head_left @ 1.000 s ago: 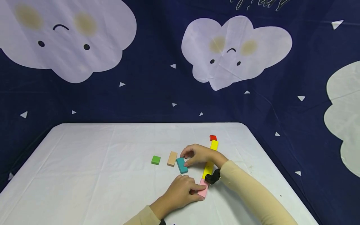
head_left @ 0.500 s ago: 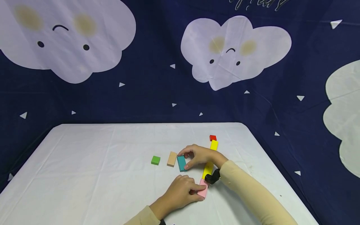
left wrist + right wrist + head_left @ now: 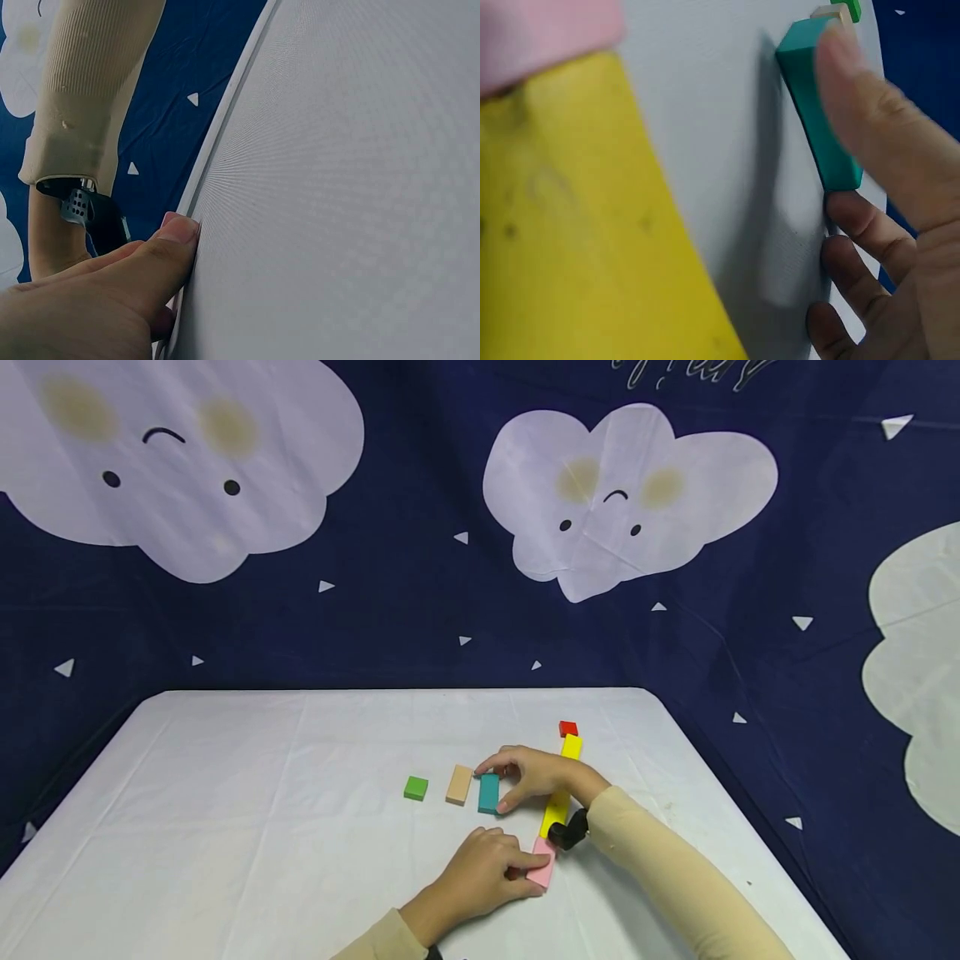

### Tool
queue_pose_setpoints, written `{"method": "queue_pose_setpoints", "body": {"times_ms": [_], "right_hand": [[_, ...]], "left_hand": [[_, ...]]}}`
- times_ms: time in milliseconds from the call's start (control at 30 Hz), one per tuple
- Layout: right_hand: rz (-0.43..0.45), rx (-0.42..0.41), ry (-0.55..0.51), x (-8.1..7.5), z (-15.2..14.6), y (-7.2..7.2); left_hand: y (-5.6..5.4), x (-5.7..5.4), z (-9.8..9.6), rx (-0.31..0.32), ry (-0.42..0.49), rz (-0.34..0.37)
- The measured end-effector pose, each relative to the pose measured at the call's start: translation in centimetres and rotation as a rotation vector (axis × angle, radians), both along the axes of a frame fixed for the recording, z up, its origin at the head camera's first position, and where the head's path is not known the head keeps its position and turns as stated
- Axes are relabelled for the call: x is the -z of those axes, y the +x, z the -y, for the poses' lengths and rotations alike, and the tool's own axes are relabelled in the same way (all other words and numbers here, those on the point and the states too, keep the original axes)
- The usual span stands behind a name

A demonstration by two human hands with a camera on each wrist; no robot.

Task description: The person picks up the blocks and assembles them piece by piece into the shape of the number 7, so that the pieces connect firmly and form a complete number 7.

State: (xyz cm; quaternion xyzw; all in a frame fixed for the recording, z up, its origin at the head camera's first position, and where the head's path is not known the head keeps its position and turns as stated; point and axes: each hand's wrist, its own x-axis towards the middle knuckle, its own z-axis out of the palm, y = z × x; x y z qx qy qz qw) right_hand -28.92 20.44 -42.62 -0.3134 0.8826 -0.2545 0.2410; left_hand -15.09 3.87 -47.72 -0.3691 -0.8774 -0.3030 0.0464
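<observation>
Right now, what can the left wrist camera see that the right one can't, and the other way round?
Only the left wrist view shows the left hand, a beige sleeve and a black wrist strap. Only the right wrist view shows the yellow block, teal block, tan block and green block, plus the right hand's fingers. The pink block shows in the right view; in the left, I can't tell. Both show the white table and dark blue cloth.

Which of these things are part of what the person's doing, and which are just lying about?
Probably part of it:
teal block, in the right hand
pink block, in the left hand
yellow block, meeting the pink one
red block, perhaps, near yellow's far end

Seemingly just lying about:
tan block, unheld
green block, unheld
</observation>
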Motion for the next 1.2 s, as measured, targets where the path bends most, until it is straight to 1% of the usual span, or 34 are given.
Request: {"method": "queue_pose_setpoints", "body": {"times_ms": [167,267,400,533,667,767,900,1033,1100,1200], "right_hand": [[-0.018,0.015,0.021,0.0,-0.1,-0.3],[-0.033,0.012,0.012,0.1,-0.2,-0.5],[-0.042,0.009,-0.006,0.2,-0.2,-0.6],[-0.049,0.042,-0.031,0.2,-0.3,-0.8],[-0.105,0.123,-0.057,0.0,-0.8,-1.5],[-0.163,0.216,-0.058,-0.3,-1.4,-2.3],[-0.230,0.334,-0.035,-0.7,-2.3,-3.4],[-0.289,0.429,0.014,-1.0,-3.1,-4.2],[-0.313,0.467,0.056,-1.1,-3.5,-4.5],[-0.346,0.496,0.134,-1.0,-4.1,-4.9]], "left_hand": [[0.1,0.0,0.0,-0.004,0.007,-0.028],[0.1,0.1,0.0,-0.004,0.015,-0.039],[0.1,0.1,0.0,-0.004,0.018,-0.042],[0.1,0.1,0.0,-0.003,0.013,-0.036],[0.0,0.0,0.0,-0.003,0.001,-0.025],[0.0,-0.1,0.0,-0.003,-0.008,-0.016],[0.0,-0.1,-0.1,-0.004,-0.013,-0.008],[0.0,0.0,0.0,-0.008,-0.010,-0.018],[0.0,0.0,0.0,-0.010,-0.009,-0.024],[0.0,0.1,-0.1,-0.010,-0.011,-0.024]]}}
